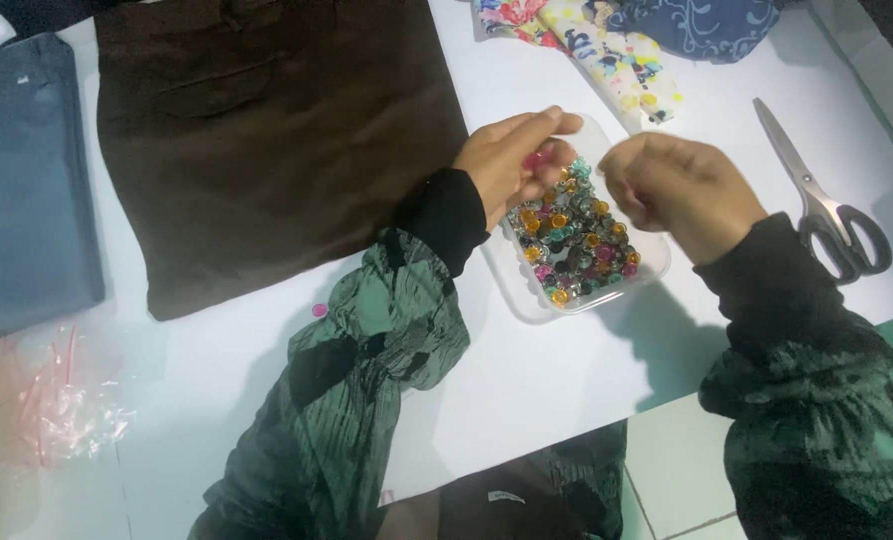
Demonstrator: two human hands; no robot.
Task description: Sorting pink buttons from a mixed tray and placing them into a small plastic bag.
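A white worktop (546, 390) carries everything here, and the biggest thing on it is a dark brown garment (266, 140) spread flat at upper left, with a folded grey-blue garment (21, 180) just beside it at the left edge. Floral fabric pieces (606, 40) lie bunched at the top, well apart from the hands, and a pair of grey-handled scissors (826, 200) rests at the right with blades pointing away. A crumpled clear plastic bag (56, 410) sits at lower left. Between the hands stands a shallow clear tray (536, 300) filled with small coloured gems (576, 245). The left hand (511, 165) hovers at the tray's far end, its fingers (551, 125) pinched narrow on what looks like a single pink gem (533, 160). The right hand (681, 190) curls over the tray's right side, fingers folded in; whether they hold anything I cannot tell. One stray pink gem (318, 310) lies on the worktop near the brown garment. Picking well here seems to call for a light fingertip pinch on one gem while keeping the tray steady
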